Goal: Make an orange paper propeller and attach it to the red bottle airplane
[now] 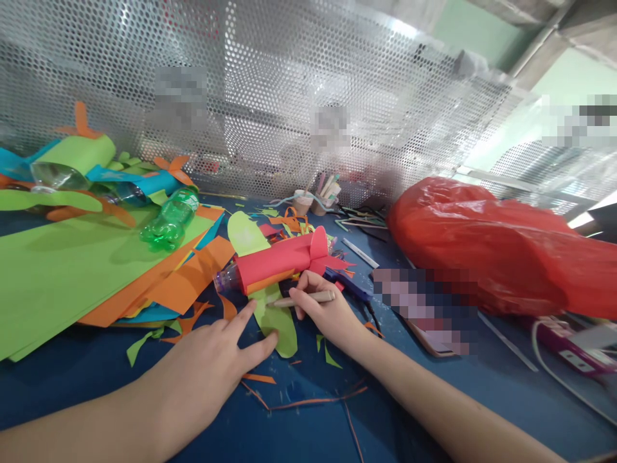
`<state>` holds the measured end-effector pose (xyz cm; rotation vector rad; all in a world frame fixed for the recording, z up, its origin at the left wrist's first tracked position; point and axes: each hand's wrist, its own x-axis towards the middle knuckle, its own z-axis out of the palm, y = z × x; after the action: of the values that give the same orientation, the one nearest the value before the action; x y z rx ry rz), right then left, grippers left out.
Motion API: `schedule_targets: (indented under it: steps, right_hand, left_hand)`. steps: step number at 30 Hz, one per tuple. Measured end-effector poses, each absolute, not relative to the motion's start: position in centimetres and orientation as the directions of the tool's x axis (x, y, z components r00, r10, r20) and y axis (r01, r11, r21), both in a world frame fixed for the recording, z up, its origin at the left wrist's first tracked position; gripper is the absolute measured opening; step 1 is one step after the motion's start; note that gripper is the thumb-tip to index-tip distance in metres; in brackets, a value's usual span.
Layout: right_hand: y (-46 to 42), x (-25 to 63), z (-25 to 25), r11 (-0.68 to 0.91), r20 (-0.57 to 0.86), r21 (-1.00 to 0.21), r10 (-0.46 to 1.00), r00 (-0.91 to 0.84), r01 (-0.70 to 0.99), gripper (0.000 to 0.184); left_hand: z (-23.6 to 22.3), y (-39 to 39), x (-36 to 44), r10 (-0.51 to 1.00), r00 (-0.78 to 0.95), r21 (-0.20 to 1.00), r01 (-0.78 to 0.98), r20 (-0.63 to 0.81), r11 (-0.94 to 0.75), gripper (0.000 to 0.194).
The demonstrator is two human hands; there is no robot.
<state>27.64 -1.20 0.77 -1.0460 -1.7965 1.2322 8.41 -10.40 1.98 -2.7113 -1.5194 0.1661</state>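
Note:
A plastic bottle wrapped in red paper [274,259] lies on its side in front of me, its clear neck [227,279] pointing left. Green paper wings [284,331] stick out on both sides of it, and red paper fins stand at its right end. My right hand [321,302] grips a pale marker pen [308,298], its tip at the near green wing. On the same wing rest the fingertips of my left hand [216,354], thumb and index finger spread apart. An orange paper strip [270,280] runs along the bottle's near side.
Coloured paper sheets [62,270] and a green bottle [172,218] lie left. Other paper-covered bottles [91,154] stand behind. Pen cups [318,202] are at the back. A blue glue gun [349,286], a phone [424,315] and a red plastic bag [482,244] lie right. Paper scraps litter the blue table.

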Motion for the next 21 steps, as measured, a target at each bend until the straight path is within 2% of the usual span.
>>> schedule_targets:
  steps: [13, 21]
  right_hand:
    - [-1.10, 27.69, 0.77, 0.221, 0.110, -0.947, 0.904, -0.413, 0.231, 0.022]
    - [-1.11, 27.69, 0.62, 0.216, 0.106, -0.950, 0.903, -0.415, 0.228, 0.025]
  left_hand:
    - [1.80, -10.29, 8.38, 0.848, 0.518, -0.103, 0.843, -0.110, -0.528, 0.081]
    - [1.99, -10.41, 8.52, 0.856, 0.505, -0.079, 0.854, -0.109, -0.514, 0.081]
